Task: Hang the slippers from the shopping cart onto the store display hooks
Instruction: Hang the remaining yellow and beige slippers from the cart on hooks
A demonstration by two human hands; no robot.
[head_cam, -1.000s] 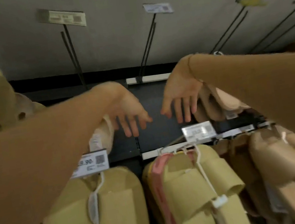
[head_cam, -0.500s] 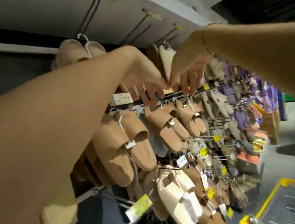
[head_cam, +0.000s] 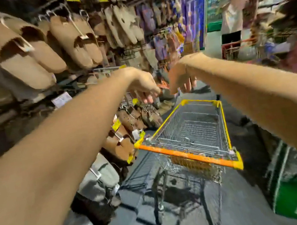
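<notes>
Our left hand [head_cam: 144, 85] hangs with fingers loosely curled downward, nothing in them. Our right hand [head_cam: 180, 76] droops with fingers a little apart, also bare. Both sit close together, not touching, above the far end of the shopping cart [head_cam: 224, 118]. The wire basket shows no slippers in it; orange handle bar [head_cam: 187, 155] at the near edge. Tan slippers [head_cam: 20, 55] hang on the display hooks [head_cam: 58, 9] along the left wall, more pairs lower, beside the cart's left edge. Frame blurry.
</notes>
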